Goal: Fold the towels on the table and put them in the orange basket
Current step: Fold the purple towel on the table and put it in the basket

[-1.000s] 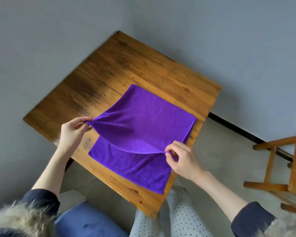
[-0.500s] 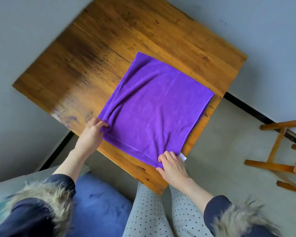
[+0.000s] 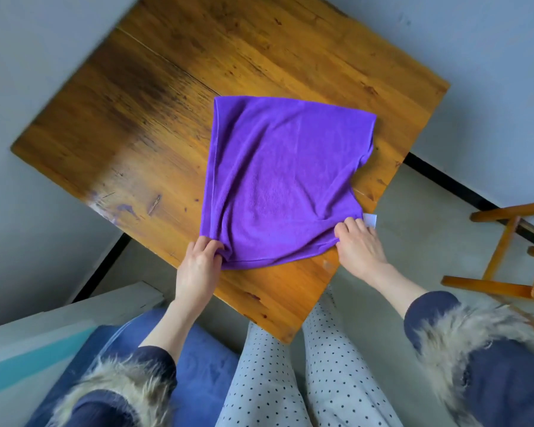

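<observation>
bare table (image 3: 142, 124) left of towel (image 3: 284, 180), chair (image 3: 512, 257) well right

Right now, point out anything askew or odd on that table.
The purple towel lies skewed and rumpled on the wooden table, its near edge gathered where the left hand and right hand pinch it. A white tag sticks out by the right hand.

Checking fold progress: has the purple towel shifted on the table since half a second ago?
Yes. The purple towel has bunched and pulled inward along its near edge on the table, gripped by both hands.
</observation>
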`<action>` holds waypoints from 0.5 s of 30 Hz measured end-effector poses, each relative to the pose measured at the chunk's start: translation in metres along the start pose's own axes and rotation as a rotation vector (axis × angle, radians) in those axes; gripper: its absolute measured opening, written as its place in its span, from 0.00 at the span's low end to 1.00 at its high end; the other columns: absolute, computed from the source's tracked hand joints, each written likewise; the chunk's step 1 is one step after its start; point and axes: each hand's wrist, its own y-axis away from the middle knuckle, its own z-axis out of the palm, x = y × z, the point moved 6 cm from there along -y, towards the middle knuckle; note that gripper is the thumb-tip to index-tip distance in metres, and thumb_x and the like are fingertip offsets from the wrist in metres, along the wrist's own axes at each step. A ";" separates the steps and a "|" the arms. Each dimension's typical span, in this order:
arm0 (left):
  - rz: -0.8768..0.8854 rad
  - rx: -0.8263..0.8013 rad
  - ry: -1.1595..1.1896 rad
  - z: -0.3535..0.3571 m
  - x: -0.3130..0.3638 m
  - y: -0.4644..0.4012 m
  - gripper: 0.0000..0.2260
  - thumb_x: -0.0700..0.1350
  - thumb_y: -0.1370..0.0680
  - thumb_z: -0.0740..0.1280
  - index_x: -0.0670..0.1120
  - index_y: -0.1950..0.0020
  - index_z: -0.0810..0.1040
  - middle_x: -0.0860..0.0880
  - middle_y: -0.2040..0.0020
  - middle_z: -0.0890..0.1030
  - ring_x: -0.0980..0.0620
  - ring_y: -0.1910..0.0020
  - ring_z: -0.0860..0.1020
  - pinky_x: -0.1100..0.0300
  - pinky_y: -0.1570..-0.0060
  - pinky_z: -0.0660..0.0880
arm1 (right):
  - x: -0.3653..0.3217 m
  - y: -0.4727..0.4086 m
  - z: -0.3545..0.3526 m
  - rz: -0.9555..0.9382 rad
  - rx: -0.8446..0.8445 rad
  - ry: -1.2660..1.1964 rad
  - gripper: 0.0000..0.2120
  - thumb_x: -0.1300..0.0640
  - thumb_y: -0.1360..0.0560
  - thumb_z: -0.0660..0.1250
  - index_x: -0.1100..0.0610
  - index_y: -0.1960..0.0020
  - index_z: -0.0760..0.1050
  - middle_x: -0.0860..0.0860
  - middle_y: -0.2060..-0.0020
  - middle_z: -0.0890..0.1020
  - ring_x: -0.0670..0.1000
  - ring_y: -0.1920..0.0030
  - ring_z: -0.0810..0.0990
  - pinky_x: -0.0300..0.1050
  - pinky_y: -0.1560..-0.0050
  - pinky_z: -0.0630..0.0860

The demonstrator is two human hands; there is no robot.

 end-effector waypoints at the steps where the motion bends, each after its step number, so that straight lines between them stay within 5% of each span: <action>1: 0.008 0.019 -0.023 0.000 0.004 0.002 0.06 0.34 0.27 0.66 0.43 0.55 0.80 0.46 0.55 0.78 0.43 0.55 0.74 0.51 0.66 0.73 | 0.006 -0.001 -0.002 0.008 -0.001 0.008 0.07 0.61 0.25 0.60 0.59 0.47 0.71 0.55 0.49 0.74 0.58 0.44 0.71 0.52 0.44 0.66; 7: 0.142 0.076 -0.216 -0.003 0.010 0.012 0.13 0.25 0.36 0.69 0.40 0.64 0.70 0.43 0.70 0.71 0.43 0.68 0.72 0.52 0.72 0.69 | 0.022 0.021 -0.018 -0.079 0.144 -0.117 0.05 0.68 0.32 0.69 0.64 0.59 0.73 0.60 0.64 0.75 0.62 0.61 0.77 0.55 0.61 0.74; 11: 0.230 0.019 -0.244 0.000 -0.001 0.022 0.14 0.23 0.40 0.70 0.41 0.63 0.77 0.45 0.64 0.77 0.43 0.65 0.74 0.56 0.70 0.70 | 0.026 0.031 -0.027 -0.199 0.233 -0.155 0.09 0.72 0.36 0.72 0.64 0.62 0.73 0.60 0.66 0.74 0.61 0.69 0.76 0.51 0.72 0.74; 15: 0.266 0.007 -0.263 0.003 0.003 0.024 0.16 0.25 0.39 0.73 0.41 0.56 0.83 0.42 0.59 0.80 0.41 0.63 0.77 0.54 0.68 0.75 | 0.030 0.036 -0.037 -0.366 0.242 -0.151 0.14 0.77 0.38 0.71 0.63 0.58 0.77 0.60 0.62 0.75 0.59 0.67 0.76 0.47 0.75 0.73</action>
